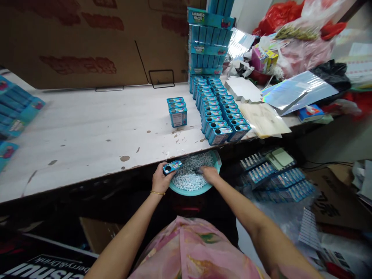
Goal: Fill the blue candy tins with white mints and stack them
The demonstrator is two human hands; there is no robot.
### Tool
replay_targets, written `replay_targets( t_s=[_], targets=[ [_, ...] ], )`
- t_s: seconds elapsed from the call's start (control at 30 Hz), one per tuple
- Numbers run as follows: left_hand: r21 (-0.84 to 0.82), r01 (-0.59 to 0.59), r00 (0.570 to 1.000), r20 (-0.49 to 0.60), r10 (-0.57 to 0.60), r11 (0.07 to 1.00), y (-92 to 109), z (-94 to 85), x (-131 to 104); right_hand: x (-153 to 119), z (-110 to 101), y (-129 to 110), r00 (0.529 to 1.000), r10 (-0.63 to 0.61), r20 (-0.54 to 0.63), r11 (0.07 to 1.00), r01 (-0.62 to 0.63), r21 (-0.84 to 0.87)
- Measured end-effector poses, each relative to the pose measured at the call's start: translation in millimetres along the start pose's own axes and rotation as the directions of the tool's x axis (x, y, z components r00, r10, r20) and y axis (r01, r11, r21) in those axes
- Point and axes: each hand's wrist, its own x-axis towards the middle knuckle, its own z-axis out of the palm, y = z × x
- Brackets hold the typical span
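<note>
My left hand grips a small blue candy tin with a dark round hole in its top. The tin is held over the left rim of a turquoise basin. Small white candies fill much of that basin. Inside its right side, my right hand has its fingers closed low among the candies, around something dark that I cannot make out. On the white table beyond, a short row of three similar tins stands upright. Two long rows of tins with open round holes stand to its right.
Stacked display boxes rise behind the long rows; more boxes are at the left. A large cardboard box backs the table. Paper sheets and bags lie right. Packed trays sit lower right.
</note>
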Motion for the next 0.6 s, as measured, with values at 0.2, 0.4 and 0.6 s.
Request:
replay_targets(
  t_s=[0.2, 0.4, 0.6],
  targets=[
    [-0.03, 0.02, 0.998, -0.054, -0.022, 0.999, -5, -6.5, -4, 34, 36, -11, 1.0, -0.011, -0.01, 0.975, 0.013, 0.224],
    [-0.049, 0.014, 0.997, -0.078, -0.018, 0.999, -7, -10.1, -4, 15, 14, 19, 0.987, -0.134, -0.083, 0.892, 0.157, 0.424],
    [0.009, -0.012, 1.0, -0.011, 0.012, 1.0, 0, 2.6, -4, -17, -46, 20, 0.948, -0.241, -0.207, 0.778, 0.316, 0.542]
  ],
)
